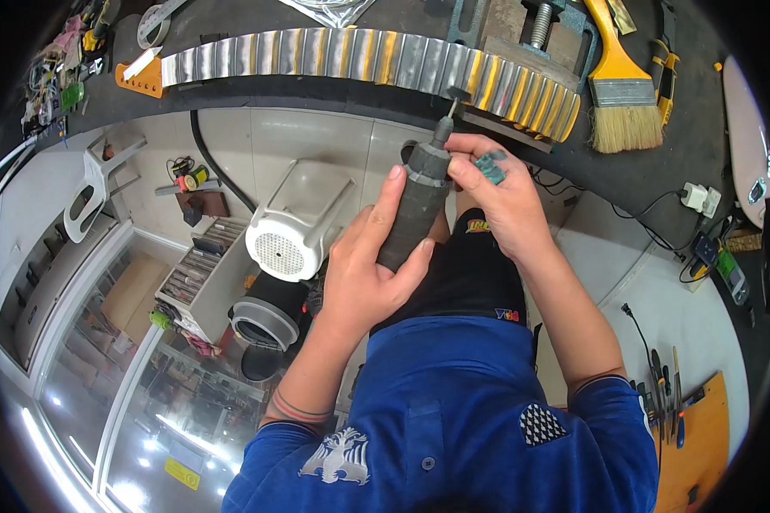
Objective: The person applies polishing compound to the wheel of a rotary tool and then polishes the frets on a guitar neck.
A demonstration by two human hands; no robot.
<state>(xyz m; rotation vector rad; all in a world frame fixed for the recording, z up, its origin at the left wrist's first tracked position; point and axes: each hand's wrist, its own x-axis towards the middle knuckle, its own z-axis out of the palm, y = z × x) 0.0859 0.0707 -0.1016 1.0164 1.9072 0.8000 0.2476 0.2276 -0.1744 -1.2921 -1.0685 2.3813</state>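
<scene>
1. Black shorts: yellow-red lettering and small multicoloured logo; wording not reliably legible.
2. Blue shirt: white winged emblem, left chest; checkered patch, right chest.
3. Glass panel: yellow label, text unreadable.

The left hand grips a dark grey cylindrical rotary tool. The right hand, near its tip, holds a small teal piece. Beyond lies a long, ribbed silver-and-yellow strip.

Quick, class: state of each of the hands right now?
Left hand: holding the dark rotary tool.
Right hand: holding a small teal piece beside the tool; its kind cannot be told.
</scene>
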